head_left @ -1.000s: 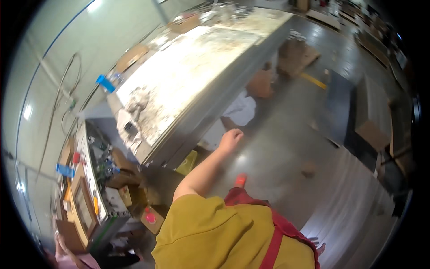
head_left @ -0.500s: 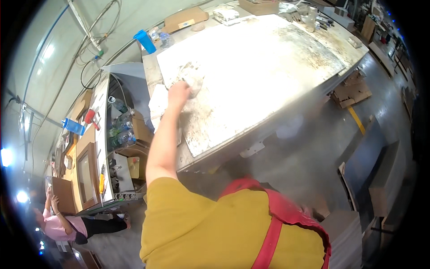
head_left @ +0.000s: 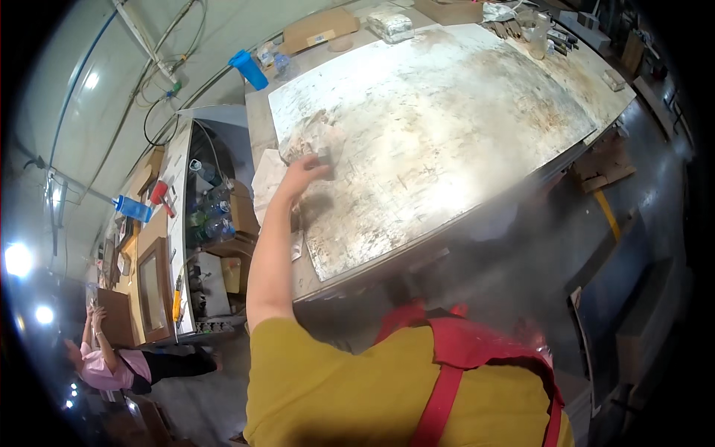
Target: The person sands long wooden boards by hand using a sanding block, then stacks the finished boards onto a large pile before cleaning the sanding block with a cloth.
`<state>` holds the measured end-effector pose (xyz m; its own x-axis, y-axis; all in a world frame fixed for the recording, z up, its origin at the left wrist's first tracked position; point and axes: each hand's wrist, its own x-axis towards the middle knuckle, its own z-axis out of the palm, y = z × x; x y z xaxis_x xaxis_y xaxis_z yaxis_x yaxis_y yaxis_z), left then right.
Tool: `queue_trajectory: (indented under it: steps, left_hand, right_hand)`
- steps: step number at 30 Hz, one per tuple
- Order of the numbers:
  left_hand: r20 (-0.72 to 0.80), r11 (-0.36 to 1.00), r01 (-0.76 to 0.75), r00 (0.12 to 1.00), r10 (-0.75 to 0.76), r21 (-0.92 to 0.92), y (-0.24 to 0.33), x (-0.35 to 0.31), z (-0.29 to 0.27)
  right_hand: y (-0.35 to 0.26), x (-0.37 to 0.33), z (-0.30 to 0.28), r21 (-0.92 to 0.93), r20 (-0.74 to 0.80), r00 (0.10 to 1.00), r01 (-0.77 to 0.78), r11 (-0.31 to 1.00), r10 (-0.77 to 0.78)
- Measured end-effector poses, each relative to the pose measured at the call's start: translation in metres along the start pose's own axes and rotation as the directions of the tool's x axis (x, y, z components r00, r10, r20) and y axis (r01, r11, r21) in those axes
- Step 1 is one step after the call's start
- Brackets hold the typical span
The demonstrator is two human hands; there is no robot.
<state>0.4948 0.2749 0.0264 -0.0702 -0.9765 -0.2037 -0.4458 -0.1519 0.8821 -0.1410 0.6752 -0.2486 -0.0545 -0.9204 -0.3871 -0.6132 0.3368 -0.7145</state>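
My left hand (head_left: 300, 176) reaches out over the left part of a large stained white board (head_left: 417, 134) lying on the workbench. Its fingers and thumb close on a small grey block (head_left: 324, 156), whose exact kind I cannot make out. Just beyond the fingers lies a crumpled off-white rag (head_left: 316, 132) with brown stains. Pale crumpled cloth or paper (head_left: 267, 179) sits to the left of the hand, at the board's edge. My right hand is out of sight; only my mustard sleeve and red apron show low in the picture.
A blue tumbler (head_left: 248, 69), a flat cardboard piece (head_left: 320, 31) and a wrapped white bundle (head_left: 390, 27) line the bench's far side. Left is a second bench with a red mallet (head_left: 160, 195) and a wooden frame (head_left: 154, 289). A co-worker in pink (head_left: 104, 369) stands there.
My left hand has shifted off the rag's edge, and the grey block now shows in its fingers. The view has moved slightly, and the board looks less glaring.
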Motion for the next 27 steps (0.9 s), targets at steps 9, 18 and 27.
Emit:
queue_trajectory:
  steps: [9, 18, 27]
  left_hand:
    - [0.304, 0.594, 0.023, 0.875, 0.377, -0.804, 0.075, -0.109, 0.147]
    - [0.437, 0.614, 0.237, 0.878, 0.197, -0.753, 0.055, -0.139, 0.195]
    - [-0.580, 0.819, 0.014, 0.712, 0.395, 0.574, -0.021, -0.171, 0.007]
  right_hand:
    - [-0.332, 0.106, -0.070, 0.654, 0.391, 0.883, -0.070, 0.753, -0.258]
    - [-0.407, 0.151, -0.009, 0.653, 0.710, 0.314, -0.629, 0.422, -0.631]
    - [-0.462, 0.176, 0.044, 0.662, 0.747, 0.472, -0.584, 0.470, -0.468]
